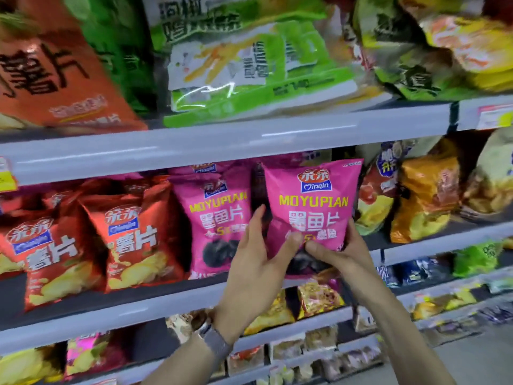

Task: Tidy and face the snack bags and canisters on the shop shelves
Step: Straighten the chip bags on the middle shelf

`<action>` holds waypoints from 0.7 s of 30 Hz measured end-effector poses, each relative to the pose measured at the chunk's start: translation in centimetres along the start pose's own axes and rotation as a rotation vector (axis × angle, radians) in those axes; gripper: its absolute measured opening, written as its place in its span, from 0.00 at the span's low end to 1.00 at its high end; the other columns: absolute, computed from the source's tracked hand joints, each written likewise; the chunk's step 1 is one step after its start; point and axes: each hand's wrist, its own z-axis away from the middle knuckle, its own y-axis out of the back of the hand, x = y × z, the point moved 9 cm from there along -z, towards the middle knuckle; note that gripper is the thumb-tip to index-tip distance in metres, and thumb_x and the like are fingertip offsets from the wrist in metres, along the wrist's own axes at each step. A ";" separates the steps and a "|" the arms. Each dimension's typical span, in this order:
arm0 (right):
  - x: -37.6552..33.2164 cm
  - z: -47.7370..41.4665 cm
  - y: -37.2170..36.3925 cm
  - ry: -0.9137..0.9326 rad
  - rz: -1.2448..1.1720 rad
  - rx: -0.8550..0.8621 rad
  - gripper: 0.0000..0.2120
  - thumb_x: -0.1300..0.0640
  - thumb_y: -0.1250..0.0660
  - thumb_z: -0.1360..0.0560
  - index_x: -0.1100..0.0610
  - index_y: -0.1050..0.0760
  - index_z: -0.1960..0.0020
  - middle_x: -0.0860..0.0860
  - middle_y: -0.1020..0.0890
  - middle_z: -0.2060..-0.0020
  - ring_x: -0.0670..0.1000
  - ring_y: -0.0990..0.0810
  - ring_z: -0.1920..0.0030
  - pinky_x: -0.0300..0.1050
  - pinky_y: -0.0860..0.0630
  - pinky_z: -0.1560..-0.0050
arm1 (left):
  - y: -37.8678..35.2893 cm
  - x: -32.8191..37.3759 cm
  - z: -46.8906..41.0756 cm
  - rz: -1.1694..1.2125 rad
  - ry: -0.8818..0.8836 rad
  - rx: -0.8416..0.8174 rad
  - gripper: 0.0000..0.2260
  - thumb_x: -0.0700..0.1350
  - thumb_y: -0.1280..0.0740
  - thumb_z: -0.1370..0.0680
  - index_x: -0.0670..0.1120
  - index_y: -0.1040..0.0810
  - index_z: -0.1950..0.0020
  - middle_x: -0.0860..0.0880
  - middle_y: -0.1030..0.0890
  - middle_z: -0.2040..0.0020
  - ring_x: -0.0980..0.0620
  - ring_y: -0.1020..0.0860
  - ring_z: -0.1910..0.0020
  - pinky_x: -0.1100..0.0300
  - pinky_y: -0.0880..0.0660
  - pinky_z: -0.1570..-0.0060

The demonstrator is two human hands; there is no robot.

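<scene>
1. At the middle shelf (111, 315), I hold a pink bag (313, 201) upright at the front edge, beside a second pink bag (213, 218).
2. My left hand (255, 257) grips its lower left edge, thumb on front.
3. My right hand (341, 251) pinches its lower right corner.
4. Red bags (133, 245) stand further left.

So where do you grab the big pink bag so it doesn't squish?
Probably low down on its two side edges, coming from the front, as the left hand and right hand do now. The pink bag stands upright and puffy, so its middle would likely crumple, while the edges are flatter.
</scene>
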 end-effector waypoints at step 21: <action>7.5 -11.1 1.0 -0.121 0.047 -0.245 0.30 0.48 0.22 0.31 0.49 0.25 0.32 0.47 0.13 0.45 0.50 0.13 0.46 0.58 0.16 0.50 | -4.1 -4.3 -2.9 -0.335 0.225 0.062 0.39 0.58 0.33 0.22 0.54 0.46 0.14 0.52 0.28 0.24 0.51 0.27 0.27 0.49 0.26 0.29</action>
